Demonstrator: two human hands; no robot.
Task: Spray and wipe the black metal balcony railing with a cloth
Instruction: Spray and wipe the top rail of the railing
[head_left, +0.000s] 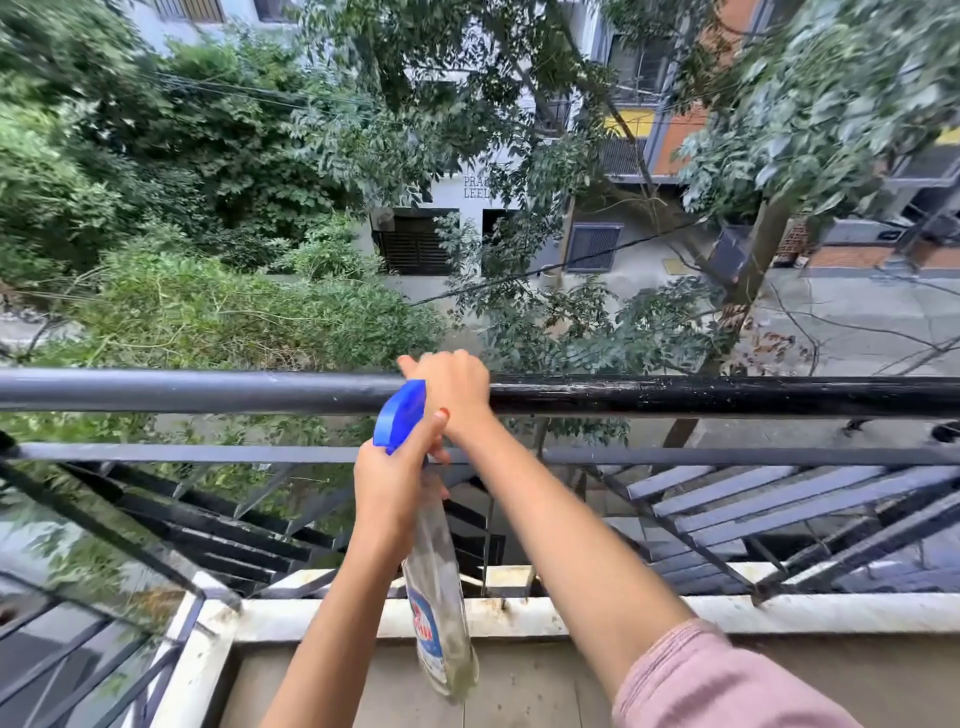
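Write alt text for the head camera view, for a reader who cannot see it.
A person's left hand holds a clear spray bottle with a blue trigger head, aimed at the black metal top rail of a balcony, while the right hand is closed over that rail. No cloth is visible. Beyond the railing lie trees, buildings and a street below.

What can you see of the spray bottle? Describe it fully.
The spray bottle is clear plastic, nearly empty, with a blue trigger head and a blue, red and white label. It hangs almost upright, base tilted toward the camera, just short of the top rail. The left hand grips its neck; the right wrist touches that hand's thumb.
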